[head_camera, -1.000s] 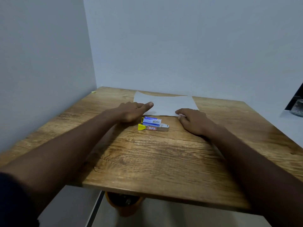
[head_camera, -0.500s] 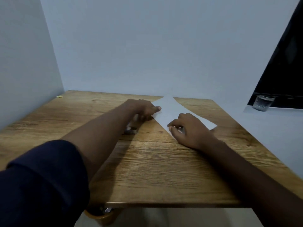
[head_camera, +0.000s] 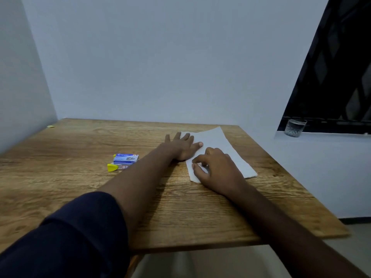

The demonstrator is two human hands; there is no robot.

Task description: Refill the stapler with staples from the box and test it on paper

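Note:
A white sheet of paper (head_camera: pixel 222 145) lies on the right part of the wooden table (head_camera: pixel 84 185). My left hand (head_camera: pixel 183 146) rests flat on the paper's left edge, fingers spread. My right hand (head_camera: pixel 217 169) presses on the paper's near end with bent fingers; nothing is lifted. A blue staple box (head_camera: pixel 126 158) sits to the left of my left forearm, on top of a small stapler (head_camera: pixel 116 167) with a yellow end. Neither hand touches the box or the stapler.
A glass of water (head_camera: pixel 295 127) stands on a white ledge at the right, below a dark window grille. A tiny yellow scrap (head_camera: pixel 51 126) lies near the table's far left corner. White walls close the back and left sides.
The view has swung to the right. The paper has been turned and shifted right, away from the box and stapler. Both hands moved right with it; my left hand has flattened onto it.

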